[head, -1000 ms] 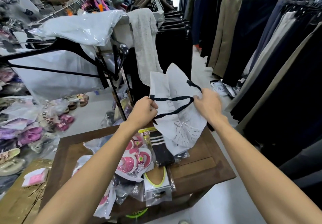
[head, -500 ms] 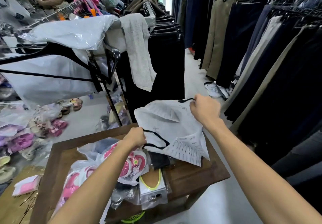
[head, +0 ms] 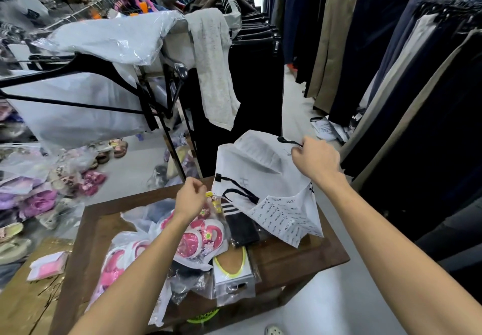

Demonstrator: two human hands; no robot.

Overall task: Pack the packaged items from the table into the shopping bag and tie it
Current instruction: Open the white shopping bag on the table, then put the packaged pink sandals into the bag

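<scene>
Here, the shopping bag (head: 263, 175), gripped at its upper edge by the right hand (head: 314, 158) above the table (head: 300, 259), is best held open while the left hand (head: 190, 197), pinched closed on the pink packaged item (head: 200, 235), feeds it in.

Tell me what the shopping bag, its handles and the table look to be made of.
Shopping bag: thin white matte sheet, probably non-woven fabric or paper; it creases sharply and carries small black printed text. Handles: black flat cord or ribbon, limp and looping. Table: dark brown wood, grain and plank seams visible, low sheen. The right hand holds the bag's top.
</scene>
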